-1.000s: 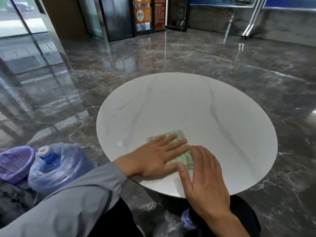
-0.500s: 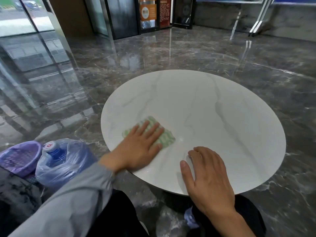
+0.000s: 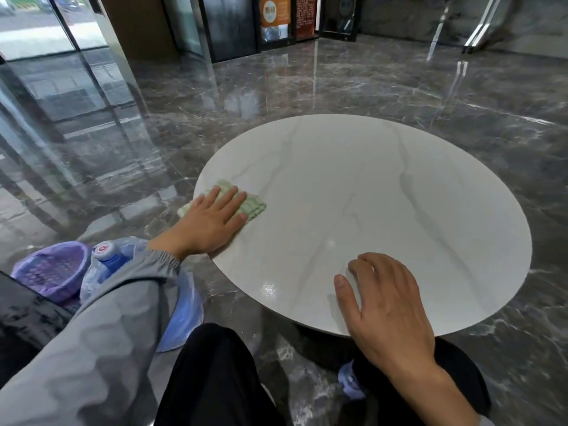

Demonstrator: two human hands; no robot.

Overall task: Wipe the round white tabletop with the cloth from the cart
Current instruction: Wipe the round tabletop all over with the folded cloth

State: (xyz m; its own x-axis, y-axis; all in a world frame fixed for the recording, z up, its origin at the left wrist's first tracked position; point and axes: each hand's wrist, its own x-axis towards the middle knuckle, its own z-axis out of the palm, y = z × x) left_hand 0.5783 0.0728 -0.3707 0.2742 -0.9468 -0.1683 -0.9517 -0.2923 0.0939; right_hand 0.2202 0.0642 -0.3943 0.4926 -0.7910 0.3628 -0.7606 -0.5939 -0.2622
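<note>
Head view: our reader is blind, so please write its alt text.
A left hand presses a green cloth flat at the left edge of a round white table; the right hand rests near its front edge.

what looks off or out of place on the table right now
Only the green cloth: pressed flat under the left hand, its corner pokes past the left edge of the tabletop. No spill or damage shows.

1 tabletop, 1 cloth, 2 hands: L hand, R hand; 1 purple basket, 1 water jug.
</note>
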